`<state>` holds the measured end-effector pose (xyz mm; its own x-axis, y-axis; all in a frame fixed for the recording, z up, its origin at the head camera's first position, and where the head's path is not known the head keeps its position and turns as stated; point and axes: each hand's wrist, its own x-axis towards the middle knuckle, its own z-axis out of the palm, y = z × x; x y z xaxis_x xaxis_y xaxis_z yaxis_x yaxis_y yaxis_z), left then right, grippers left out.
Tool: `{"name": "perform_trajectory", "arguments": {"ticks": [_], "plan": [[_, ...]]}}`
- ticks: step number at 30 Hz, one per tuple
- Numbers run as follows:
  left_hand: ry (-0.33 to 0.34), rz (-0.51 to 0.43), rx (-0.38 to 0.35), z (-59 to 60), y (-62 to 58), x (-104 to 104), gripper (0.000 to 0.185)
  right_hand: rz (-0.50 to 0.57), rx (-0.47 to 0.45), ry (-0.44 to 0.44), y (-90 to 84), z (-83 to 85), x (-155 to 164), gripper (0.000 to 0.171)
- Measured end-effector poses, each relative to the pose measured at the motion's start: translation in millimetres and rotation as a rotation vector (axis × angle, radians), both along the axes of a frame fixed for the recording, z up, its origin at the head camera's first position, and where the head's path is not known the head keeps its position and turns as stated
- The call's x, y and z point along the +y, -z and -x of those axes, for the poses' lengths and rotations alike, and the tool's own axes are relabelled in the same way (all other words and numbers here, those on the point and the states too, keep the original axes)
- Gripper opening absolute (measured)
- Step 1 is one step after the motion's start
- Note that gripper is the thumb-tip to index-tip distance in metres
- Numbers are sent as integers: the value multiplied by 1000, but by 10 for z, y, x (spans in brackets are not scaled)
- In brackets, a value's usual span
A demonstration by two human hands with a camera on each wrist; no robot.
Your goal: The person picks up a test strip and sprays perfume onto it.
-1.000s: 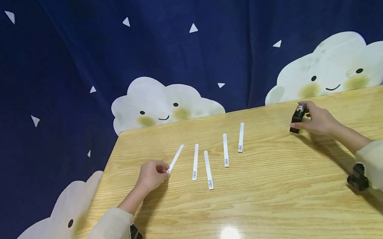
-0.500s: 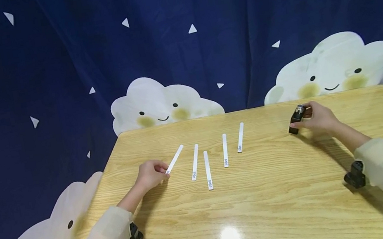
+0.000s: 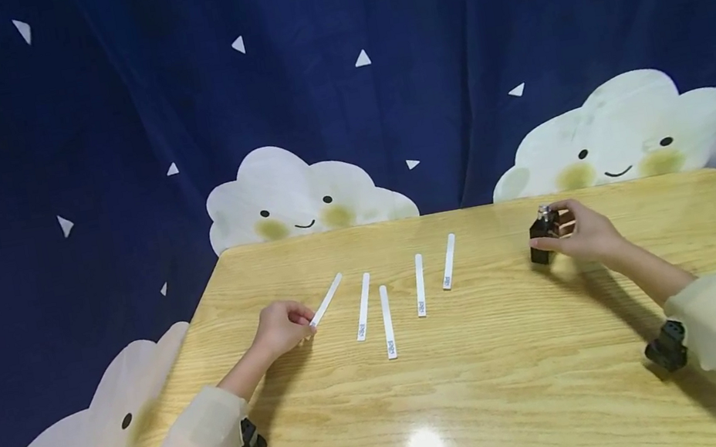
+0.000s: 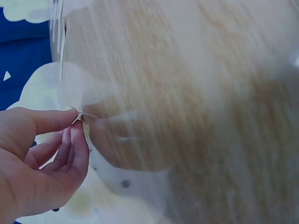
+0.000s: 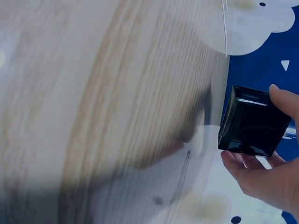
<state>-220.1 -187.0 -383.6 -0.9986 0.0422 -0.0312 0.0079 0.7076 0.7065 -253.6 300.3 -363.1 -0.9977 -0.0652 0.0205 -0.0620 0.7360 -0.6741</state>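
Note:
At the table's left, my left hand (image 3: 283,327) pinches the printed lower end of a white paper test strip (image 3: 327,297) between thumb and fingers. The left wrist view shows the same pinch, with the strip's end (image 4: 78,116) at the thumb tip. On the right, my right hand (image 3: 580,231) grips a black glass perfume bottle (image 3: 541,241) with a silver neck, thumb on one side and fingers on the other. The bottle is near upright; whether its base touches the table I cannot tell. Its glossy flat face (image 5: 254,123) fills much of the right wrist view's grip.
Several more white strips lie spread between the hands, among them a middle strip (image 3: 388,322) and a far right strip (image 3: 449,261). They rest on a glossy wooden table (image 3: 497,389). A dark blue curtain (image 3: 339,101) with clouds hangs behind its far edge.
The right hand has brought the perfume bottle slightly left and nearer, and the bottle has gone from tilted to almost upright. My left hand stays at its strip, nearly still.

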Motion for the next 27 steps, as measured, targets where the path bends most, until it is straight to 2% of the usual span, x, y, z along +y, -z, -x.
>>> {"name": "perform_trajectory", "arguments": {"ticks": [6, 16, 21, 27], "plan": [[-14, -29, -36, 2, -39, -23, 15, 25, 29, -36, -21, -43, -101, 81], [-71, -239, -167, 19, -47, -7, 21, 148, 103, -152, -41, -138, -240, 71], [-80, -305, -193, -1, -55, 34, 24, 237, 119, -219, -64, -206, -314, 67], [-83, -354, -188, -21, -77, 104, 26, 277, 177, -300, -47, -276, -416, 64]]}}
